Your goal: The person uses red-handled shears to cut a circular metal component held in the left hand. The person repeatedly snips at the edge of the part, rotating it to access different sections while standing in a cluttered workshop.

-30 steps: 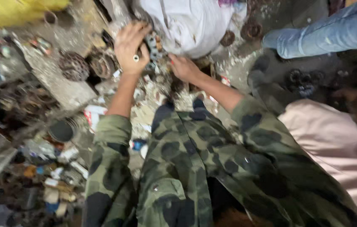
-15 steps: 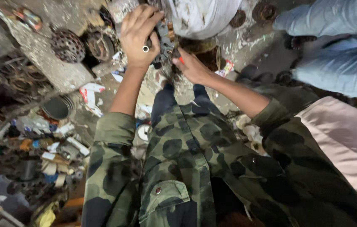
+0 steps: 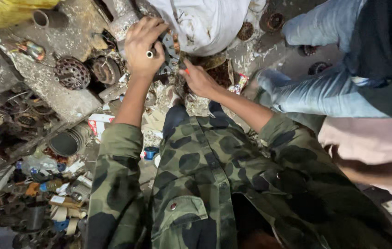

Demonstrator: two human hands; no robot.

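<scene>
My left hand (image 3: 143, 45), with a ring on one finger, is clamped over a dark grey metal part (image 3: 170, 50) with holes in it, just below a white cloth-covered bundle (image 3: 205, 20). My right hand (image 3: 198, 79) is right beside it, fingers pinched on a small tool with an orange-red tip (image 3: 186, 71) pressed toward the same part. Both my sleeves are camouflage patterned. The underside of the metal part is hidden by my hands.
Rusty round motor parts (image 3: 71, 72) lie on a stained concrete ledge (image 3: 67, 99) at left. Cans, tape rolls and scrap (image 3: 53, 198) crowd the lower left. A person in blue jeans (image 3: 325, 92) crouches at right; a pink-sleeved arm (image 3: 371, 147) lies below them.
The view has shifted and moved closer. My left hand stays on the metal part; my right hand has come in nearer to it with the small tool.
</scene>
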